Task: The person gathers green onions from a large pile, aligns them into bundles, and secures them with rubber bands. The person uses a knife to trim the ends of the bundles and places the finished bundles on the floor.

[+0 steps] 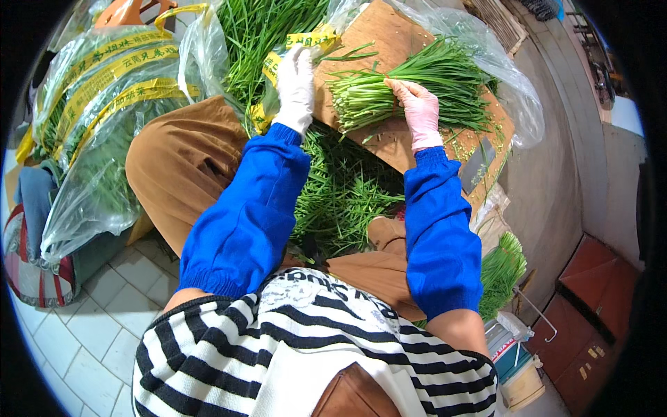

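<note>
A bundle of thin green stalks, which look like garlic chives (437, 86), lies on a brown wooden board (385, 146), pale cut ends to the left. My right hand (417, 107), in a pink glove, has its thumb and forefinger at a thin red band (397, 99) around the bundle. In a white glove, my left hand (295, 88) is over yellow printed plastic (271, 68) beside loose greens (255, 41). Its fingertips point away from me, and whether they grip anything is unclear. A flat grey metal blade (478, 166) rests near the board's right edge, among small green trimmings.
Loose green stalks (344, 193) lie below the board, between my legs. Clear bags of greens with yellow bands (114, 99) stand at left. Another banded bundle (503, 276) is at lower right, near a pale tub (523, 388). Clear plastic (513, 99) hangs past the board's far right.
</note>
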Demonstrator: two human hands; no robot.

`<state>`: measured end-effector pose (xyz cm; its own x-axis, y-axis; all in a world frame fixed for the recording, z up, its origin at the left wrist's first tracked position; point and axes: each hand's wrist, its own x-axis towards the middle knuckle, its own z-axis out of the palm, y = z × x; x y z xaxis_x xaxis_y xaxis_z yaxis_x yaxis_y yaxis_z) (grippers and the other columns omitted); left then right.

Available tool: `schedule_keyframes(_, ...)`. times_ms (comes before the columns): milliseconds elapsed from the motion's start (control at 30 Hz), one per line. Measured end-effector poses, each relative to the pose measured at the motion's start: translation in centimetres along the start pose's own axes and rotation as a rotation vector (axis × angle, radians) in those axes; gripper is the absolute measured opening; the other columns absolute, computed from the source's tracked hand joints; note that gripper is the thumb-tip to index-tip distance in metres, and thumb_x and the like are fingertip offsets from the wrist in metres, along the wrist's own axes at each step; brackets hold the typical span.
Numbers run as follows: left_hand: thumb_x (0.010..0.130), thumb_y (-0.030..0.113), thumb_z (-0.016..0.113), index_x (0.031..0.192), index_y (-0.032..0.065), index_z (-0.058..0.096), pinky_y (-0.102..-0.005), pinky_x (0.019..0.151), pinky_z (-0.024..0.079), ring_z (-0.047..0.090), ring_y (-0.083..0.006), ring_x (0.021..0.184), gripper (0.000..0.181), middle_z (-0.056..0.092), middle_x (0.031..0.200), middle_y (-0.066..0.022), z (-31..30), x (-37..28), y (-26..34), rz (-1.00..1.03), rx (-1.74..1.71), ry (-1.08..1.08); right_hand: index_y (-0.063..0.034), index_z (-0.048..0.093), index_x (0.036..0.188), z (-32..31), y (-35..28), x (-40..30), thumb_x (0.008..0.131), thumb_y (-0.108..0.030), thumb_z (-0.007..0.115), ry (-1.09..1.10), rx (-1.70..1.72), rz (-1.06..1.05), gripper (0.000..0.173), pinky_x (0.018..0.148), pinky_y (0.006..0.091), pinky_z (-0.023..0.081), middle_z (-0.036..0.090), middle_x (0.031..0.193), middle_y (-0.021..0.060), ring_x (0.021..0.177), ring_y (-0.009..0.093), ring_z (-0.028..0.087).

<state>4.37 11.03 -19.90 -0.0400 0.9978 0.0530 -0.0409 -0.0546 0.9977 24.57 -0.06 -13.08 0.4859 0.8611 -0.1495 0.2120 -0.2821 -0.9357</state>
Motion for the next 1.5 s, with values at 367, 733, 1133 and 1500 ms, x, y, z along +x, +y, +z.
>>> schedule_keyframes(367,0.071,0.022,0.074,0.079,0.0154,0.065,-0.0385,0.067,0.046,0.057,-0.0263,0.077,0.013,0.058,0.074,-0.0044,2.1,-7.6,6.4,0.684,0.809,-0.573,-0.0048,0.074,0.091,-0.2,0.0,0.3,0.078,-0.028,0.078,-0.002,-0.038,0.013,0.026,0.065,0.0234,0.047,0.071,0.079,0.0007,0.068,0.008,0.059)
schedule_keyframes(733,0.074,0.014,0.068,0.074,0.0104,0.062,-0.0380,0.070,0.047,0.059,-0.0299,0.077,0.007,0.062,0.079,-0.0081,-1.2,-10.3,7.4,0.642,0.640,-0.874,-0.0051,0.075,0.091,0.0,1.6,1.3,0.077,-0.028,0.079,-0.021,0.097,0.100,0.027,0.058,0.0234,0.045,0.068,0.072,-0.0012,0.061,0.007,0.054)
schedule_keyframes(1133,0.080,0.018,0.069,0.093,0.0102,0.066,-0.0338,0.059,0.048,0.058,-0.0235,0.063,0.015,0.057,0.068,-0.0070,1.2,-7.7,10.5,0.551,0.684,-0.501,-0.0082,0.075,0.091,0.2,3.0,2.4,0.076,-0.034,0.077,-0.006,-0.002,0.018,0.030,0.071,0.0273,0.050,0.072,0.082,0.0062,0.072,0.013,0.065)
schedule_keyframes(1500,0.092,0.021,0.061,0.099,0.0060,0.062,-0.0249,0.071,0.045,0.057,-0.0115,0.080,0.016,0.061,0.086,-0.0002,-3.6,-4.3,11.9,-0.249,0.020,-0.037,-0.0067,0.075,0.093,1.7,2.6,1.2,0.078,-0.033,0.076,0.107,-0.015,0.015,0.031,0.074,0.0266,0.048,0.072,0.085,0.0046,0.078,0.013,0.064)
